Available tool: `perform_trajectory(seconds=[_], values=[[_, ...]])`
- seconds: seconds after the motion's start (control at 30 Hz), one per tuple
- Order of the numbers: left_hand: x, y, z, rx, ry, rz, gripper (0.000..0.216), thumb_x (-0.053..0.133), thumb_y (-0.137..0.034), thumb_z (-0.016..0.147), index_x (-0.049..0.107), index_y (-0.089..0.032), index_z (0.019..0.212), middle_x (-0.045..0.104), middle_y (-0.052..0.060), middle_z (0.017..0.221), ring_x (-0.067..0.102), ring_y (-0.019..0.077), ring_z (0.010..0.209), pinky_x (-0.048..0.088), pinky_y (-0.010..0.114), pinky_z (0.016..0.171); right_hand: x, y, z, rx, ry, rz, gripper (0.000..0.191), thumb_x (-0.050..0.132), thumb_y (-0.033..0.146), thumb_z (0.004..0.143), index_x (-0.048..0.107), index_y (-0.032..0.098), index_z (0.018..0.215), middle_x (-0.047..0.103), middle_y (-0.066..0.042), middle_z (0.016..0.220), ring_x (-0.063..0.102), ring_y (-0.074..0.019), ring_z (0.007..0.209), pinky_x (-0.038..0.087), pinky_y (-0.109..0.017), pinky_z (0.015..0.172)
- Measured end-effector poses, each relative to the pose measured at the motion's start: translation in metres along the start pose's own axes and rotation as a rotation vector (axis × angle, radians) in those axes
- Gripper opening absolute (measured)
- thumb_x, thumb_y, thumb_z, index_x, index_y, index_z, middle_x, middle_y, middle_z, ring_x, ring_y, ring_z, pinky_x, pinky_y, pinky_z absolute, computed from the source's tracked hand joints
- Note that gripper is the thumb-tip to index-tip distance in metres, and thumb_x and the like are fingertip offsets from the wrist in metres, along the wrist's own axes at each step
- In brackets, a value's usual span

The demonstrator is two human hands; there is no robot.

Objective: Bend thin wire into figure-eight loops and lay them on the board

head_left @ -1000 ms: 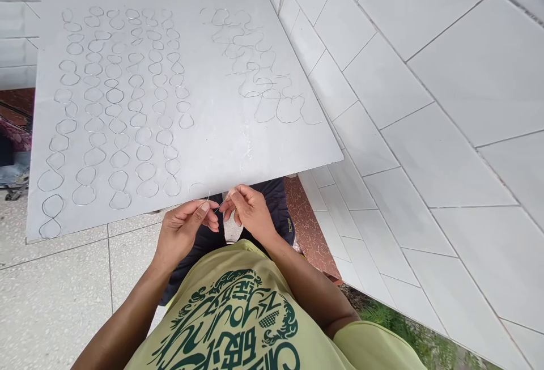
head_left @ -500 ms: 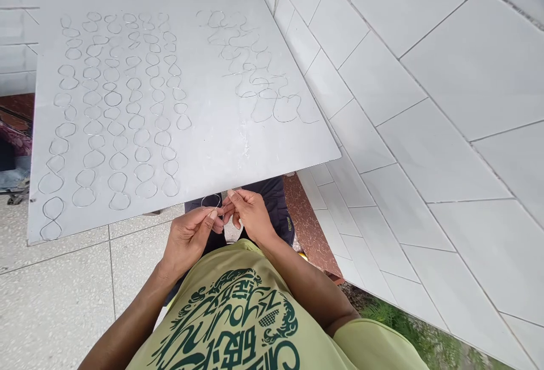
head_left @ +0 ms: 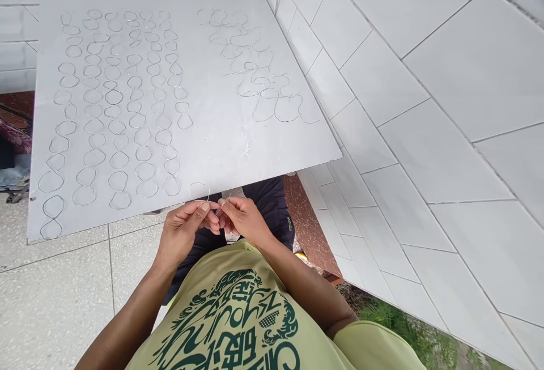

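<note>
Both hands meet just below the near edge of a white board (head_left: 221, 143). My left hand (head_left: 185, 228) pinches a thin wire piece (head_left: 199, 187) whose loop curves up over the board's edge. My right hand (head_left: 244, 220) pinches the other end of the same wire, fingertips touching those of the left. On the board's left part lie several rows of finished figure-eight wire loops (head_left: 114, 103). A looser tangle of bent wire pieces (head_left: 259, 69) lies on its right part.
A white tiled wall (head_left: 425, 103) runs along the right, close to the board's edge. Speckled floor tiles (head_left: 55, 290) show at lower left, a reddish patterned surface (head_left: 310, 228) under the board. My yellow-green printed shirt fills the bottom.
The wire loop between my fingers rose from below the board's edge to over it. Both hands stayed together, with only small finger shifts.
</note>
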State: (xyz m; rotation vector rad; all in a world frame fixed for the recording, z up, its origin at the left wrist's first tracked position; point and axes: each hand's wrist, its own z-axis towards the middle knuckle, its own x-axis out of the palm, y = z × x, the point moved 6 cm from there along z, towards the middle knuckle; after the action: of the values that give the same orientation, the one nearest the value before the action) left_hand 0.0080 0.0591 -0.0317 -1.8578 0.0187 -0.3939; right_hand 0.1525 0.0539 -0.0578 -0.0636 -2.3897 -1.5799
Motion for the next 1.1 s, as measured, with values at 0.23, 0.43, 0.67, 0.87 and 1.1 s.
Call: perform_trajectory(seconds=[0.23,0.43,0.67,0.87,1.1], values=[[-0.001,0.007,0.000,-0.003,0.008,-0.026,0.024,0.067,-0.035,0.098,0.078,-0.017,0.108,0.072,0.004,0.078,0.068,0.0180,0.067,0.059,0.036,0.068,0.007,-0.020,0.001,0.138,-0.013,0.258,0.044,0.072,0.058,0.085,0.064,0.016,0.074,0.060,0.003,0.056,0.042,-0.0063,0.035,0.019,-0.020,0.032],[-0.003,0.002,-0.001,-0.049,-0.056,-0.041,0.034,0.074,-0.040,0.092,0.076,-0.017,0.117,0.076,0.008,0.096,0.067,0.0155,0.066,0.058,0.032,0.063,-0.001,-0.004,-0.004,-0.069,-0.133,-0.046,0.040,0.063,0.052,0.095,0.064,0.017,0.074,0.062,0.001,0.057,0.049,-0.0081,0.041,0.034,-0.021,0.041],[-0.015,-0.014,0.003,0.036,-0.229,0.019,0.032,0.071,-0.042,0.094,0.078,-0.019,0.114,0.075,0.011,0.114,0.060,0.0100,0.059,0.054,0.027,0.055,-0.008,0.004,-0.008,-0.133,-0.177,-0.182,0.039,0.059,0.047,0.098,0.064,0.018,0.073,0.061,0.001,0.056,0.049,-0.0093,0.042,0.038,-0.023,0.045],[-0.016,-0.010,0.007,0.004,-0.246,-0.164,0.019,0.079,-0.036,0.087,0.083,-0.018,0.092,0.075,0.009,0.099,0.058,0.0097,0.060,0.050,0.024,0.052,0.000,-0.007,-0.008,-0.016,-0.024,0.000,0.041,0.059,0.053,0.097,0.065,0.018,0.078,0.062,0.001,0.058,0.050,-0.0089,0.042,0.030,-0.021,0.040],[-0.021,-0.014,0.017,-0.028,-0.258,-0.172,0.023,0.084,-0.036,0.081,0.084,-0.015,0.091,0.075,0.010,0.092,0.059,0.0111,0.063,0.048,0.024,0.052,-0.003,-0.019,-0.014,0.037,0.051,-0.051,0.042,0.057,0.057,0.099,0.065,0.018,0.084,0.065,-0.001,0.067,0.055,-0.0112,0.049,0.034,-0.023,0.042]])
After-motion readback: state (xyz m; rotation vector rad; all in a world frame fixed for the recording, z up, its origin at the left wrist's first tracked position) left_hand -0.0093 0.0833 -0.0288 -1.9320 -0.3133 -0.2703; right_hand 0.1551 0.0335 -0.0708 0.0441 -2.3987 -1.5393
